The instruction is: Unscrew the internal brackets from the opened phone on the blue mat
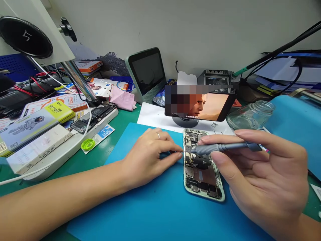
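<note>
Left fingers [172, 146]: you pinch them close at the screwdriver [207, 149] tip; whether they grip it, I cannot tell.
Right fingers [223, 164]: yours, closed around its handle.
Opened phone [208, 175]: four o'clock from your left fingertips, under the screwdriver, on the blue mat [155, 207].
Lit screen [212, 103]: twelve o'clock, beyond.

The head-worn camera looks forward and down, close above a flat blue mat [140, 207], facing a grey painted wall [200, 30]
</note>
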A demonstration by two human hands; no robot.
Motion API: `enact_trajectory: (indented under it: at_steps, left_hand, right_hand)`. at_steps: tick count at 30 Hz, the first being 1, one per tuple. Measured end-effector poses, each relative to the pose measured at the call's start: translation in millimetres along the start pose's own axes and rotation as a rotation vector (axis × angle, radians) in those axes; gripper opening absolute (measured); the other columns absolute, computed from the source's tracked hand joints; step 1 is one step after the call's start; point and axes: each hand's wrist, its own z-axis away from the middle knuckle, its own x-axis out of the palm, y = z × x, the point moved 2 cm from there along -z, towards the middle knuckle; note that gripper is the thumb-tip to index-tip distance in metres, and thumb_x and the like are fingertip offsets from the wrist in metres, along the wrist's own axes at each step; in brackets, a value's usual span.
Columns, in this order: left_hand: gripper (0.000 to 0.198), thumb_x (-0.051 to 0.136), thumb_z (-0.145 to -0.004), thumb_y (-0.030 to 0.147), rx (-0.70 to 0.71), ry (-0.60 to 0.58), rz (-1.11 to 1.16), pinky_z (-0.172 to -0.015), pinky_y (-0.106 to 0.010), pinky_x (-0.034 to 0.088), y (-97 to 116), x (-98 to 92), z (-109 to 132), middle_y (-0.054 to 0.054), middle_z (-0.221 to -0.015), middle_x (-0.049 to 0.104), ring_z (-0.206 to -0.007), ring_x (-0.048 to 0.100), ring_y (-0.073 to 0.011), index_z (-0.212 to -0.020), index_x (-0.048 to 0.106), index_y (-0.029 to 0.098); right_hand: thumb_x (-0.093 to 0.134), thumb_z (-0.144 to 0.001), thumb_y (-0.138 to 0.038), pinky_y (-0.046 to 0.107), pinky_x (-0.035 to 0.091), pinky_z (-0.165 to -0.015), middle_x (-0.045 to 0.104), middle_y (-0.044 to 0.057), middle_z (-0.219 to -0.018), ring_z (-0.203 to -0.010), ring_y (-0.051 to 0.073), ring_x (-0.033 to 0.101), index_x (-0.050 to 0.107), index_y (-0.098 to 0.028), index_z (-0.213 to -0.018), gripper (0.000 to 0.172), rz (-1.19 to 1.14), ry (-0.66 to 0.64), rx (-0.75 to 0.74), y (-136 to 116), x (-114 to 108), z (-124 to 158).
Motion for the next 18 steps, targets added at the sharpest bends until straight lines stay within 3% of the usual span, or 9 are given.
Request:
enact_trajectory:
  at_steps: [12,18]
  left_hand:
    - [0.011,0.074,-0.094,0.018,-0.009,0.010,0.007,-0.078,-0.032,0.041,-0.8,-1.0,-0.8,-0.001,-0.088,0.074,-0.084,0.063,-0.0159,-0.102,0.082,0.018]
    - [0.010,0.075,-0.093,0.020,-0.038,0.010,0.011,-0.077,-0.033,0.042,-2.1,-0.7,0.5,0.000,-0.088,0.074,-0.084,0.063,-0.0163,-0.101,0.081,0.019]
  right_hand:
    - [0.071,-0.084,0.004,0.032,0.072,-0.079,0.073,0.004,-0.107,-0.096,0.022,0.081,0.061,-0.026,-0.131,0.056,0.005,-0.023,-0.107,1.3,-0.8,-3.1]
    - [0.070,-0.084,0.004,0.033,0.072,-0.078,0.075,0.004,-0.106,-0.096,0.022,0.081,0.062,-0.027,-0.130,0.056,-0.004,-0.025,-0.084,0.8,-2.1,-3.8]
